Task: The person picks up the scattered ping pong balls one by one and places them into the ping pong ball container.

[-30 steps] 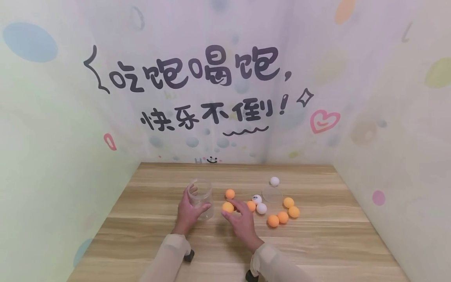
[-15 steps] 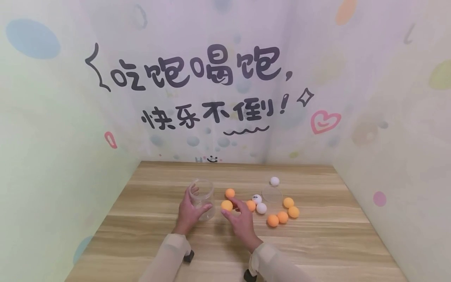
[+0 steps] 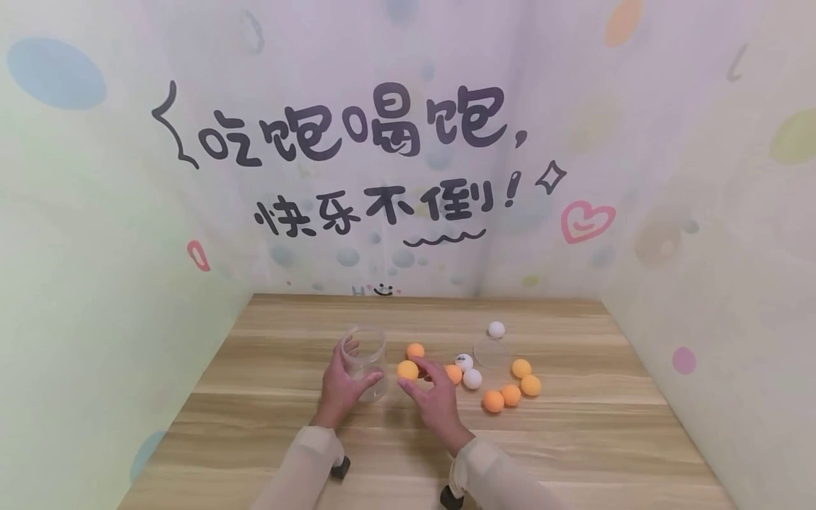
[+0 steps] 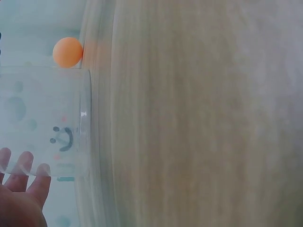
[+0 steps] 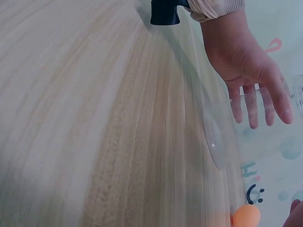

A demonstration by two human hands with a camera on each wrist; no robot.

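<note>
In the head view my left hand [image 3: 344,386] grips a clear plastic jar [image 3: 365,361] from its left side, fingers around the back and thumb in front. The jar's mouth faces up, and no ball shows inside it. Just right of the jar, my right hand [image 3: 436,404] pinches an orange table tennis ball [image 3: 407,371] between thumb and fingers, apart from the jar wall. Another orange ball [image 3: 415,350] lies on the table behind it. The left wrist view shows the left fingers [image 4: 40,184] against the jar [image 4: 45,118]. The held ball is out of the right wrist view.
Right of my right hand lie white balls [image 3: 472,379], one more orange ball [image 3: 454,374] and a group of several orange balls [image 3: 511,395]. A thin clear disc [image 3: 491,352] lies flat near a white ball [image 3: 496,329]. Printed walls surround the wooden table [image 3: 255,397].
My right hand has brought the pinched orange ball slightly left and up, nearer the jar. The left hand keeps its grip on the jar, and the loose balls stay put.
</note>
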